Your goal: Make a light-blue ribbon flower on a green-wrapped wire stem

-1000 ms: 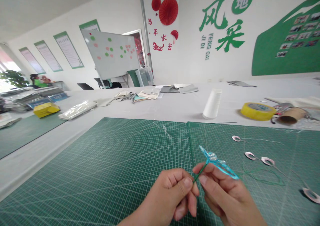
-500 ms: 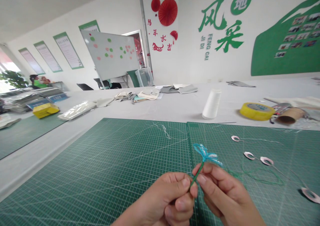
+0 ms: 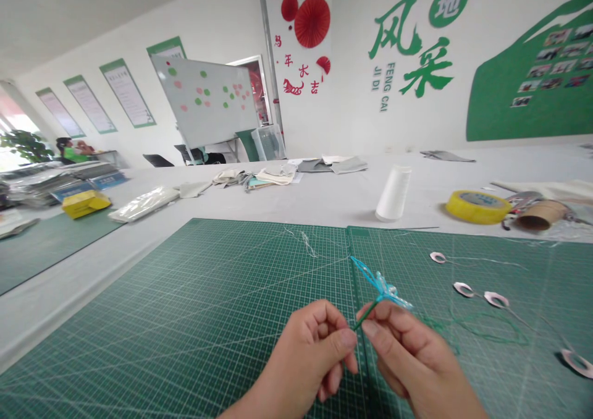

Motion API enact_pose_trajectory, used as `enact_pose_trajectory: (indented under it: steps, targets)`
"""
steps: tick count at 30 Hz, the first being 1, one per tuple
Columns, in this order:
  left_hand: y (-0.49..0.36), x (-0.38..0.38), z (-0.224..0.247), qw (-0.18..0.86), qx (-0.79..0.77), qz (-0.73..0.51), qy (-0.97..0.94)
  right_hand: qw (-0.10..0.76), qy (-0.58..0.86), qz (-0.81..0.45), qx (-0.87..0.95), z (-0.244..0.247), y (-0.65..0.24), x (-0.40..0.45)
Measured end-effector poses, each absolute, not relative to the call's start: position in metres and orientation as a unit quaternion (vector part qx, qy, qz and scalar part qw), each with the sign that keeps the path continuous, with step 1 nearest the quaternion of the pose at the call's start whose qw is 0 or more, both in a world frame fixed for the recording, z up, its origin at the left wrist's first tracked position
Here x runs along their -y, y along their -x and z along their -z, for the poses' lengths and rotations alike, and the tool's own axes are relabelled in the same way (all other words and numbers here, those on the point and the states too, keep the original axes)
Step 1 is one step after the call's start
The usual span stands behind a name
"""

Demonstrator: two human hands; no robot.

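A small blue looped flower (image 3: 380,287) with a green-wrapped stem (image 3: 367,314) is held above the green cutting mats. My right hand (image 3: 412,351) pinches the stem just below the blue loops, thumb against fingers. The stem's lower end meets the thumb and fingertips of my left hand (image 3: 319,351), which are closed on it. Green thread (image 3: 495,329) lies loosely curled on the mat to the right of my right hand.
Pale rings with thin tails (image 3: 496,299) lie on the right mat (image 3: 398,252). Beyond it stand a white thread cone (image 3: 393,193), yellow tape (image 3: 478,207) and a cardboard tube (image 3: 541,214). A yellow box (image 3: 86,203) sits far left. A person (image 3: 74,152) is in the background.
The blue flower has turned, so one loop now points up and left. My left hand's fingers have shifted down to the stem's end and loosened their curl.
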State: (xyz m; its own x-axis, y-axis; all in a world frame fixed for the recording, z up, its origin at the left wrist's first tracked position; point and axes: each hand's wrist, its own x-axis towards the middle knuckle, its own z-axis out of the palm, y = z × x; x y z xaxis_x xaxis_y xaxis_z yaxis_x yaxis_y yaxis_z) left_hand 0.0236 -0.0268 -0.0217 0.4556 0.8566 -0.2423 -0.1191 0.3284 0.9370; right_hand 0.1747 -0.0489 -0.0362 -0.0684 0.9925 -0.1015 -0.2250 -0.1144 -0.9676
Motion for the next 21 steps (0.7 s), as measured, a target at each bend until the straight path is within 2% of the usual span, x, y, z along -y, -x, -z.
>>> enact_pose_trajectory:
  steps: [21]
  targets:
    - [-0.0279,0.0293,0.0214,0.736,-0.367,-0.353,-0.445,0.519,0.47,-0.57,0.43,0.0321,-0.1746,0.0517]
